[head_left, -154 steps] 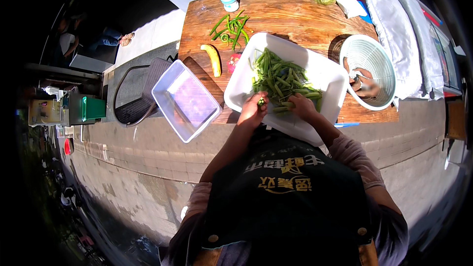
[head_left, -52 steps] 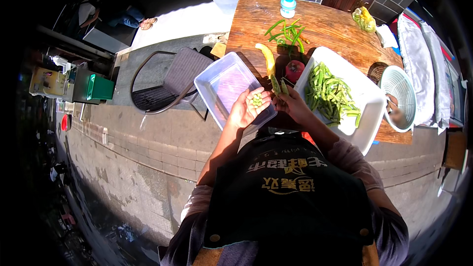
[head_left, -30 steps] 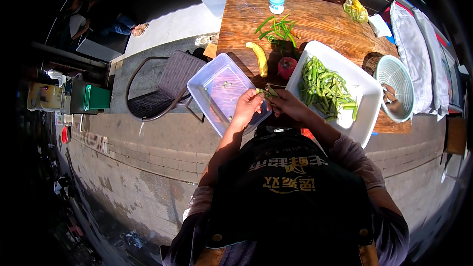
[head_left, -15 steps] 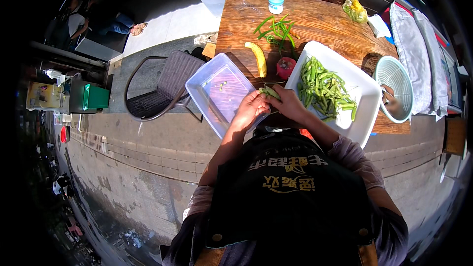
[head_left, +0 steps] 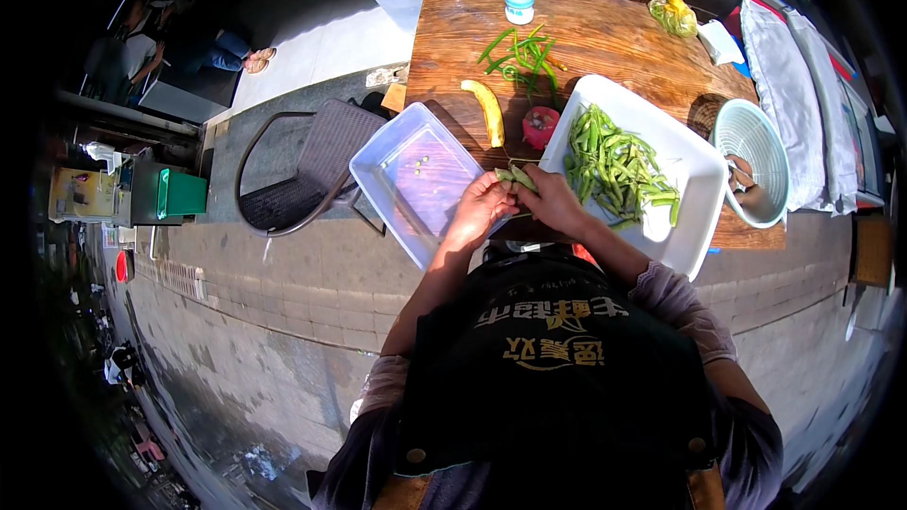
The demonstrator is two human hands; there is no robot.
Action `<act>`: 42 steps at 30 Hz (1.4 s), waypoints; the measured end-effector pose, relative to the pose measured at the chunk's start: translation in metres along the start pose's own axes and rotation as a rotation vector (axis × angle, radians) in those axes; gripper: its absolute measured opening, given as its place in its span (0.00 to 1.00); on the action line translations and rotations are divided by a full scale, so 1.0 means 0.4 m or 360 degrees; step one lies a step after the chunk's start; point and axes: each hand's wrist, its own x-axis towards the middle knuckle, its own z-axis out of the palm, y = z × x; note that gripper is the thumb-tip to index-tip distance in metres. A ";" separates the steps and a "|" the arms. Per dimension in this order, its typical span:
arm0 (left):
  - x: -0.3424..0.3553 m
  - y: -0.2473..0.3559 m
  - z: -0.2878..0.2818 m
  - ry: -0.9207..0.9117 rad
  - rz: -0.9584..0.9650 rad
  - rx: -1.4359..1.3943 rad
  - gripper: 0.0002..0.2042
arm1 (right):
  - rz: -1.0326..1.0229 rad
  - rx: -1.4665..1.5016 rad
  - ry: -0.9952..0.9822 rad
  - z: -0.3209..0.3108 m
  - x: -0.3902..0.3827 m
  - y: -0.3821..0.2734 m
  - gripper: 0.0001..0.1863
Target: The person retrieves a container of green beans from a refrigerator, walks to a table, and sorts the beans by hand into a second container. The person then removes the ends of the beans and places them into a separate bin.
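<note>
Both my hands meet at the near edge of the wooden table (head_left: pixel 605 28), closed on one green pea pod (head_left: pixel 511 177). My left hand (head_left: pixel 485 206) grips its left end beside a clear plastic tub (head_left: pixel 385 157), where a few loose peas (head_left: pixel 421 166) lie. From the other side my right hand (head_left: pixel 551 198) pinches the pod, its fingertips close to my left ones. To the right, a white basin (head_left: pixel 697 168) holds a heap of green pods (head_left: pixel 614 165). Whether the pod is split I cannot tell.
Behind my hands lie a banana (head_left: pixel 487 111), a red bowl (head_left: pixel 539 127) and long green peppers (head_left: pixel 522 57). A blue-capped jar (head_left: pixel 519 2) stands at the back. A pale green colander (head_left: pixel 753 165) is at the right, a yellow bag (head_left: pixel 672 13) beyond it. A wicker chair (head_left: pixel 326 146) stands left.
The whole view has shifted slightly, with the table things a little further left. Both hands stay together on the pod, which shows paler between the fingers.
</note>
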 end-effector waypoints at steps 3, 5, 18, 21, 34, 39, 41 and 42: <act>0.009 -0.015 0.008 0.0094 -0.0051 0.0041 0.05 | 0.0084 0.0091 0.0047 -0.005 -0.013 0.003 0.11; 0.013 -0.023 0.009 0.0076 -0.0069 0.0032 0.05 | 0.0099 0.0058 0.0077 -0.012 -0.024 0.006 0.12; 0.036 -0.033 -0.023 0.0459 -0.0014 0.0309 0.08 | 0.0340 0.0376 0.0340 -0.159 -0.094 0.089 0.08; 0.034 -0.038 -0.104 0.0620 0.0105 0.0365 0.08 | 0.0487 0.0469 0.0424 -0.276 -0.178 0.243 0.12; -0.002 -0.114 -0.315 0.1143 -0.0107 0.0705 0.06 | 0.1153 -0.1179 0.0624 -0.430 -0.239 0.491 0.30; -0.010 -0.114 -0.328 0.1176 -0.0119 0.0750 0.06 | 0.0899 -0.1109 0.0533 -0.377 -0.169 0.509 0.24; -0.014 -0.114 -0.335 0.1173 -0.0123 0.0741 0.07 | 0.0742 -0.0865 0.0514 -0.372 -0.155 0.514 0.21; -0.016 -0.116 -0.341 0.1180 -0.0126 0.0732 0.07 | 0.0660 -0.0742 0.0502 -0.372 -0.142 0.506 0.19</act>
